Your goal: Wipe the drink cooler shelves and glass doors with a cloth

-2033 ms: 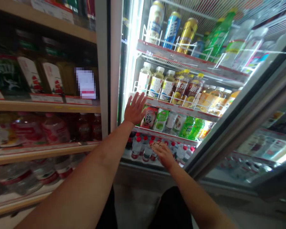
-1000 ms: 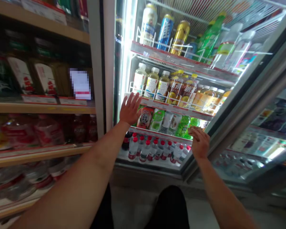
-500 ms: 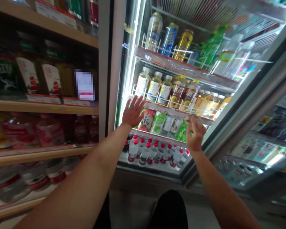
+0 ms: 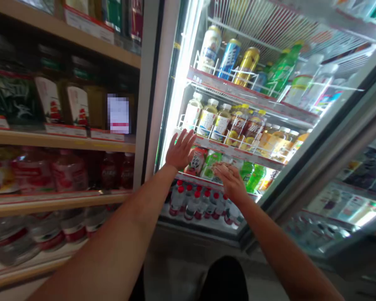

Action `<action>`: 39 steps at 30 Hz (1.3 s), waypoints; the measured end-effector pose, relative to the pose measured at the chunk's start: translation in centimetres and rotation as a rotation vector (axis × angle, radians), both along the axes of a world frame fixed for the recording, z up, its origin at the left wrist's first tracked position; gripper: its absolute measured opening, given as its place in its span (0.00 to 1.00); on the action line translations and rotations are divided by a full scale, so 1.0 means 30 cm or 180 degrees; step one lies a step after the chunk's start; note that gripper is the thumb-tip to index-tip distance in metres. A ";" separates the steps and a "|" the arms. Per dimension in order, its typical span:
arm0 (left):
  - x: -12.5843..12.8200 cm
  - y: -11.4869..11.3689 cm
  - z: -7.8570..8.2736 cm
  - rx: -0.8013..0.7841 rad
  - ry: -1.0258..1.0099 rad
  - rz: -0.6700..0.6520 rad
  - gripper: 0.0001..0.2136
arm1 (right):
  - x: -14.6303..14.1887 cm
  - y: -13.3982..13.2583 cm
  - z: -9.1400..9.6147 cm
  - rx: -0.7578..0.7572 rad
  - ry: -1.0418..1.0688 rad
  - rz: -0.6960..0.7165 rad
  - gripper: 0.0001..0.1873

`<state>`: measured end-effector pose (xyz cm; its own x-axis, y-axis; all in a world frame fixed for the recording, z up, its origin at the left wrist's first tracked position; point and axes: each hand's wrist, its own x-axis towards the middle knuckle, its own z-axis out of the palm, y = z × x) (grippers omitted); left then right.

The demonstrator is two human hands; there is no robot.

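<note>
My left hand (image 4: 181,149), its fingers spread and empty, is in front of the middle shelf's front edge, near a red-labelled drink bottle (image 4: 196,161). My right hand (image 4: 229,179) reaches in front of the lower shelf with its fingers stretched to the left, somewhat blurred; I see nothing held in it. Behind it stand bottles partly hidden by the fingers. To its left is a green-labelled bottle (image 4: 210,162), and to its right are bright green bottles (image 4: 255,177). I cannot tell whether the right fingertips touch a bottle.
The lit fridge has a wire-fronted shelf (image 4: 225,146) of tea and juice bottles, with cans (image 4: 229,58) above. Red-capped water bottles (image 4: 192,205) fill the bottom. A metal door frame (image 4: 316,163) slants on the right. Wooden shelves (image 4: 62,140) with bottles stand on the left.
My right hand has moved left along the lower shelf, uncovering the green bottles at the right. My left hand stays spread near the same place, while the view has shifted slightly.
</note>
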<state>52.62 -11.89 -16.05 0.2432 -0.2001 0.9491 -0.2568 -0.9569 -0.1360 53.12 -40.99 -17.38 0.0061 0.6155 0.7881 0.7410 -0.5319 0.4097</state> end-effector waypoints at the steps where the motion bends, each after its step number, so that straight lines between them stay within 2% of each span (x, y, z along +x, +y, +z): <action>1: -0.001 0.000 0.000 0.0008 -0.0008 0.0002 0.28 | 0.001 0.007 -0.002 -0.0105 0.0060 0.0030 0.28; 7: 0.002 0.001 -0.001 0.0016 -0.0071 0.0008 0.28 | 0.015 0.051 0.033 0.0496 -0.0014 -0.0065 0.30; 11: 0.006 0.003 -0.003 0.0063 -0.0175 0.0022 0.28 | -0.001 0.099 0.012 -0.0175 0.0193 -0.0005 0.31; 13: 0.007 0.003 -0.004 0.0075 -0.0196 0.0011 0.28 | -0.002 0.122 0.033 -0.0244 0.0227 0.0013 0.30; 17: 0.004 0.003 -0.002 0.0042 -0.0140 0.0027 0.27 | 0.009 0.173 0.119 0.0502 0.0052 -0.0011 0.27; 19: 0.002 0.002 -0.001 0.0013 -0.0067 0.0046 0.26 | 0.006 0.197 0.139 0.0634 -0.0010 -0.0050 0.27; 24: 0.000 0.001 0.001 -0.0037 0.0023 0.0021 0.26 | -0.011 0.230 0.163 -0.0018 0.0038 -0.0160 0.28; 26: 0.000 0.001 0.000 -0.0057 0.0056 -0.0008 0.26 | -0.006 0.243 0.197 0.0114 -0.0051 -0.0168 0.28; 30: 0.002 0.002 -0.001 -0.0065 0.0047 -0.0016 0.26 | 0.013 0.290 0.269 0.0678 -0.0199 -0.0141 0.32; 35: 0.004 0.003 -0.003 -0.0014 -0.0081 0.0039 0.26 | 0.040 0.321 0.370 0.0137 -0.0200 -0.0074 0.34; 37: 0.003 0.004 -0.002 -0.0017 -0.0045 0.0022 0.26 | 0.056 0.311 0.433 0.0257 -0.0244 -0.0116 0.33; 39: 0.004 0.005 -0.002 0.0004 -0.0041 0.0048 0.27 | 0.070 0.297 0.481 0.0619 -0.0247 -0.0165 0.32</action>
<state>52.72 -11.73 -16.11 0.2340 -0.1978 0.9519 -0.2407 -0.9604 -0.1404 55.22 -32.08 -2.94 -0.0316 0.4521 0.8914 0.6808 -0.6432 0.3504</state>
